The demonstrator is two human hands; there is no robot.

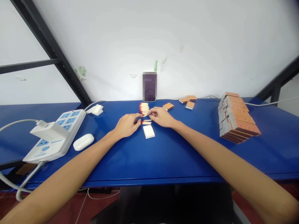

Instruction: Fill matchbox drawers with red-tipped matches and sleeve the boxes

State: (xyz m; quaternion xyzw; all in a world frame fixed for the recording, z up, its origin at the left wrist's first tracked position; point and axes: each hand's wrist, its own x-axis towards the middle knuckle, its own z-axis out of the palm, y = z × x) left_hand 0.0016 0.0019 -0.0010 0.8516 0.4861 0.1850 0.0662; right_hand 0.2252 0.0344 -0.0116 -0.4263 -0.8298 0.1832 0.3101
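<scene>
Across a small pile of red-headed matches [144, 108], my two hands face each other over the blue table. My left hand [128, 124] is at the head side, its index finger stretched to the pile's lower edge and its thumb apart, close to a few separate matches [147, 123]. On the other side, my right hand [162, 116] has its fingers curled, with thumb and index finger at the plain ends of some matches. Its grip is partly hidden. Just below the loose matches lies a small white matchbox tray [149, 132].
A large stack of orange matchboxes [238, 118] stands at right, and several single matchboxes [168, 106] lie near the wall. A dark phone [149, 86] leans upright there. At left are a white power strip [58, 133], an oval white case [83, 142] and white pieces [96, 109].
</scene>
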